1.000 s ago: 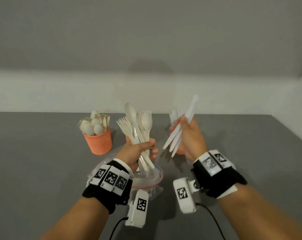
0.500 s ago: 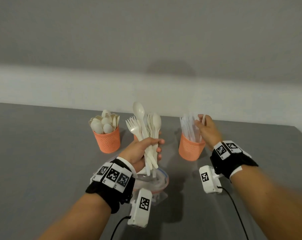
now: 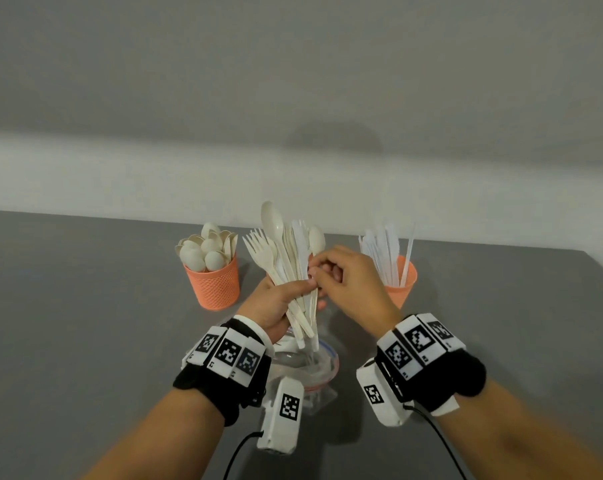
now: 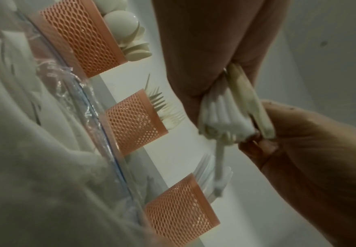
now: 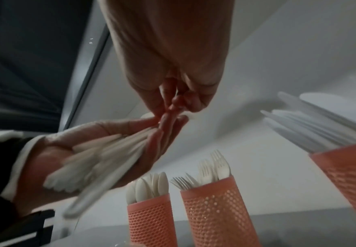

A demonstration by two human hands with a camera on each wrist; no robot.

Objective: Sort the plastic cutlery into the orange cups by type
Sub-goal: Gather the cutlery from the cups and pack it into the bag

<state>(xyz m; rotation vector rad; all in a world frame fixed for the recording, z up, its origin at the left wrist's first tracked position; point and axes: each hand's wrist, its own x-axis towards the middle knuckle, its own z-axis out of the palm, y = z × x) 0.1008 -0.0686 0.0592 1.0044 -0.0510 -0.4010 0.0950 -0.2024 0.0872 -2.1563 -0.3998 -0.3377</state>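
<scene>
Presently: right hand picking one piece out of the mixed bundle held by the left hand.

The left hand (image 3: 275, 303) is curled round a mixed bundle of cutlery (image 3: 286, 258), long axes near upright, heads up, fanned above the fist, over a clear bag (image 3: 313, 368) near the front edge of the counter (image 3: 85, 323). The right hand (image 3: 348, 289) is at the bundle's right side, fingertips (image 5: 170, 107) pinched at the shafts; which piece they have cannot be told. Beyond stand the spoon cup (image 3: 213, 282) towards the left, the fork cup (image 5: 213, 210) in the middle, hidden in the head view, and the knife cup (image 3: 400, 285) on the right, nearest the right hand. In judgement, withdrawal should run along the shafts.
</scene>
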